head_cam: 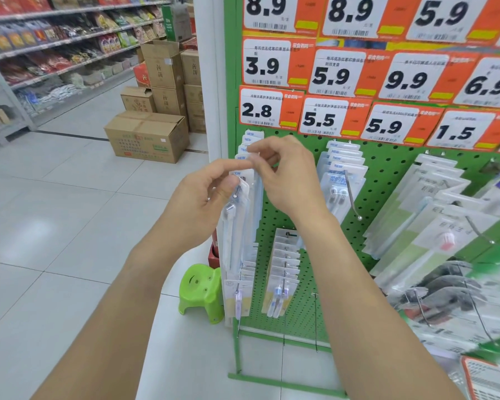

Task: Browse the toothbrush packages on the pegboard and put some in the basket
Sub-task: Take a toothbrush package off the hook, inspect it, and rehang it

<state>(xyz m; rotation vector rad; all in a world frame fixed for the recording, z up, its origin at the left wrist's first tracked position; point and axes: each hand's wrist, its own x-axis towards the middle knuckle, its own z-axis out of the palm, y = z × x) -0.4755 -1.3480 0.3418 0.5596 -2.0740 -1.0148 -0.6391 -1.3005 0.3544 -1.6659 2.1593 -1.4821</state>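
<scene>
A shop aisle with a pale tiled floor (55, 226) runs off toward ten o'clock, past cardboard boxes (147, 137). A green pegboard (387, 166) under orange price tags (272, 111) fills the side from one to four o'clock. At centre, the left hand (197, 203) pinches the top of the front toothbrush package (234, 226); the right hand (289, 177) pinches the tops of the packages just behind with thumb and forefinger. The package hangs upright, long axis vertical, brush head upward. A green stool (201, 293) stands at six o'clock.
</scene>
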